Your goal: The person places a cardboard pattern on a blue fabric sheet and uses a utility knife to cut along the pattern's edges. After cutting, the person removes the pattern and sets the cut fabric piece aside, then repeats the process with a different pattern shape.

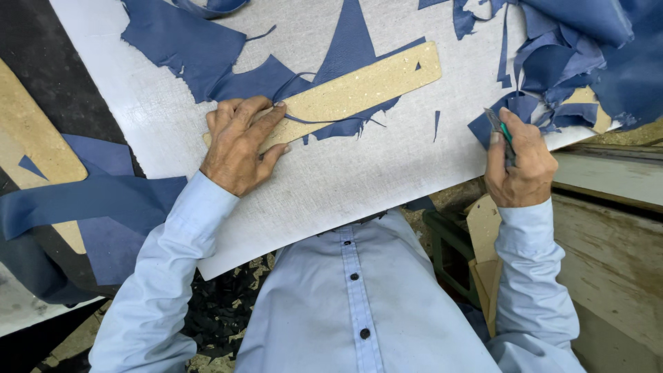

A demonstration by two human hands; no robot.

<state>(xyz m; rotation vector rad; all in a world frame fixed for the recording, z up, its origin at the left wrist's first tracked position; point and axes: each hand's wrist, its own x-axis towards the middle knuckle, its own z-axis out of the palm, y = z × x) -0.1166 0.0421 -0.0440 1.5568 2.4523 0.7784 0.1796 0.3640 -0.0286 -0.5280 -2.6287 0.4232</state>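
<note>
My left hand [239,144] presses flat on the near end of a long tan cardboard template [359,91]. The template lies across a piece of blue leather [283,77] on a grey-white cutting board [359,173]. A thin blue strip curls beside my fingers. My right hand [521,166] is at the board's right edge, closed around a small cutting knife [498,126] with a green handle and its blade pointing up and away. The blade tip is near a pile of blue leather scraps [566,62].
More blue leather pieces [83,207] and a tan board [31,138] lie on the dark surface at the left. A wooden bench edge [608,173] runs along the right. Cardboard pieces [483,255] stand below the board, and scraps litter the floor.
</note>
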